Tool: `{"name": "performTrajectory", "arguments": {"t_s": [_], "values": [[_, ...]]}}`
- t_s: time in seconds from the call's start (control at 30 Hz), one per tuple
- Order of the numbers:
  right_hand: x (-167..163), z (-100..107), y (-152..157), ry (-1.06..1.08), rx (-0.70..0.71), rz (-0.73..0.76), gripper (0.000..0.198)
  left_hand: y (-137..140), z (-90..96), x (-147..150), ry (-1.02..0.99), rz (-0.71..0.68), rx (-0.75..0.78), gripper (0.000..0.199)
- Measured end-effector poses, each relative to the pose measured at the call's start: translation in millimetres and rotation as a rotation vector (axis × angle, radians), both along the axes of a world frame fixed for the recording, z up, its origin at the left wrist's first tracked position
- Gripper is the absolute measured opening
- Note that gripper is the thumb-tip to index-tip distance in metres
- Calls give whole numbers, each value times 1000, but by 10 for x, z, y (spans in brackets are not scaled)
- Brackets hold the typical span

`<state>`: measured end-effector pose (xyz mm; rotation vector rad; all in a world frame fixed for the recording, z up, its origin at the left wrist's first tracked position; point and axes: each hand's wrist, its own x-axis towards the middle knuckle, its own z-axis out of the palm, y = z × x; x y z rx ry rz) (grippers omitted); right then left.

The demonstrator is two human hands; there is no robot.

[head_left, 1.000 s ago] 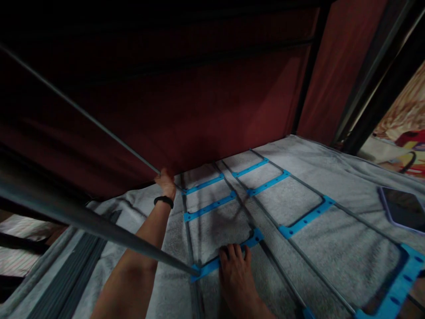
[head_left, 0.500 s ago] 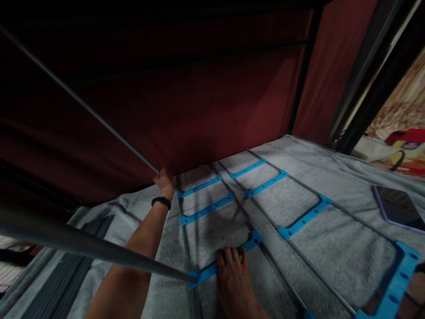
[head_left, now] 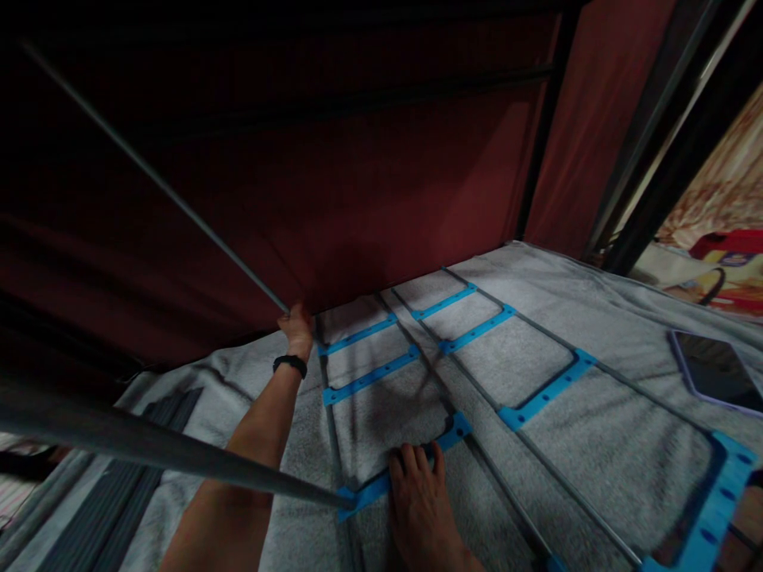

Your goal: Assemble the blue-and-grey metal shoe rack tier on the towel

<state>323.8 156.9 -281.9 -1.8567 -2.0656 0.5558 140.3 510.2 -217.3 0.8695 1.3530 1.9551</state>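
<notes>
Head view: the left hand (head_left: 296,327), with a black wristband (head_left: 290,364) behind it, has its grip closed around a thin grey rod (head_left: 160,184), which slants up to the upper left in front of a dark red panel (head_left: 405,191); the rod's lower end is hidden by the hand. Nearer, the right hand (head_left: 422,504) curls its grip over a blue bar (head_left: 373,491) lying on a grey cloth (head_left: 620,318), holding it, the fingertips out of sight. A second grey rod (head_left: 196,457) runs in from the left, crosses in front of the left forearm, and meets that bar's left end. Beyond and to the right, more blue bars (head_left: 547,391) lie joined by rods in ladder-like rows. A bundle of grey rods (head_left: 119,492) lies on the cloth at left, and a phone (head_left: 718,369) at right.
</notes>
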Motion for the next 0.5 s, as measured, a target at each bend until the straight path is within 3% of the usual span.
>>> {"name": "performTrajectory", "arguments": {"t_s": [0.27,0.5], "values": [[31,116,22,-22,-99,38,44,-32,-25,117,92,-128,41,38],[36,26,30,-19,-81,65,42,-44,-20,43,114,-182,54,40]]}}
